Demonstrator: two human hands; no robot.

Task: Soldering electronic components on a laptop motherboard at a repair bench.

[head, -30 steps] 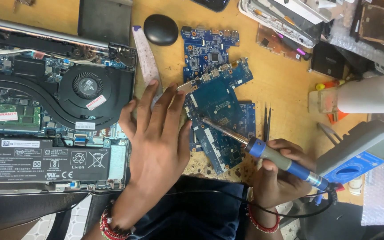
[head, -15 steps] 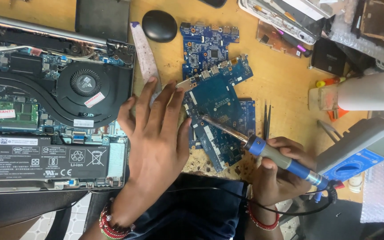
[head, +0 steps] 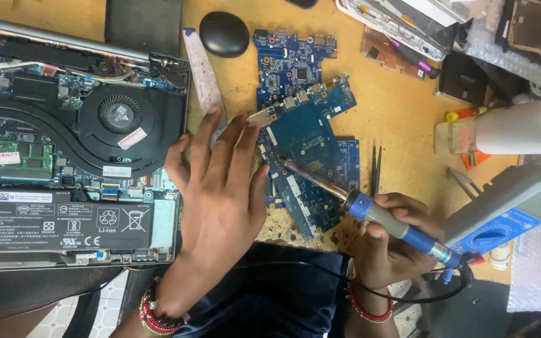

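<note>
Starting at the left edge: opened laptop [head: 70, 156] lies underside up, round fan [head: 119, 116] and black battery [head: 64, 222] exposed. Just right of it, left hand [head: 220, 194] rests flat on the wooden table [head: 402, 119], fingers spread and open, fingertips touching the edge of the blue circuit board [head: 302, 134], gripping nothing. Beaded bracelet [head: 158, 316] on that wrist. Black oval case [head: 223, 32] sits above the hand, near a second blue board [head: 292, 59]. Soldering iron [head: 386, 219], blue-and-grey handle, is gripped in the right hand [head: 389, 244], fingers closed around it; its metal tip touches the circuit board near the middle. Black tweezers [head: 376, 166] lie just right of the board. Further right: white cylinder [head: 521, 128] on its side, then blue-grey multimeter [head: 515, 209] at the right edge.
</note>
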